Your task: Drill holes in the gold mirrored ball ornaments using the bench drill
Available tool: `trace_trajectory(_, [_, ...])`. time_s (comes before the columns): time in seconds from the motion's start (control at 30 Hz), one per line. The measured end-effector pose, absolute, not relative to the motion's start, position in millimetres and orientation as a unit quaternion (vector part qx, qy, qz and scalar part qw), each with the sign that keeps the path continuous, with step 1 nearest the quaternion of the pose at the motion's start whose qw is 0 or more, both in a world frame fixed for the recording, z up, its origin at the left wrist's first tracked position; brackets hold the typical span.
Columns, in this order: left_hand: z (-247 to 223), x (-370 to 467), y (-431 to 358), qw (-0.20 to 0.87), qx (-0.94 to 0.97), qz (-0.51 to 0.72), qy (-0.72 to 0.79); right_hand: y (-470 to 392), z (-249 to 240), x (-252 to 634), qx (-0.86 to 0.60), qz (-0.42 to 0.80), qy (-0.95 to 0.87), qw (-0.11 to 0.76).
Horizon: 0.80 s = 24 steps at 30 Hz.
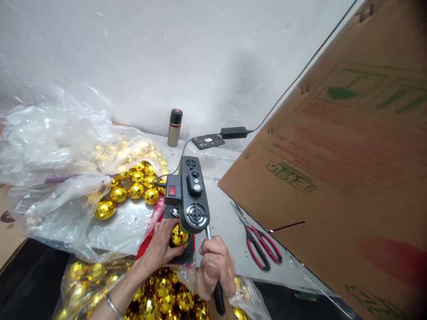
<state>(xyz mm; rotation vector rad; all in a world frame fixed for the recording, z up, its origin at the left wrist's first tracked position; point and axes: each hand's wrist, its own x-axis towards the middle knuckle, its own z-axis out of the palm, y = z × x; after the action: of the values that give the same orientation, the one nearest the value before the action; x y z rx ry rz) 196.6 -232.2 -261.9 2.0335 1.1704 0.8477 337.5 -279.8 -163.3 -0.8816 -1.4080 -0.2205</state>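
Note:
Under the head of a small black machine (191,191) with a red switch, a shiny gold faceted ball (179,235) sits on a dark base. My left hand (162,244) is closed round this ball, thumb at its near side. My right hand (215,269) is wrapped round the machine's lever handle (219,300), whose black end shows below the fist. More gold balls (136,190) lie to the left, partly inside a clear plastic bag (50,146). Below my hands, another clear bag holds many gold balls (163,284).
Red-and-black scissors (258,244) lie right of the machine, against a large cardboard box (333,155). Behind stand a bottle with a black lid (175,128), a dark flat panel (208,141) and a black power adapter (234,132) with its cable. A white wall (150,58) closes off the back.

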Motion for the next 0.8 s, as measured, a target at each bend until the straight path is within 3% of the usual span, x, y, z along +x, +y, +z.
trace_trajectory(0.8, [-262, 196, -227, 0.333, 0.754, 0.332, 0.459, -279, -154, 332, -0.407, -0.075, -0.618, 0.669])
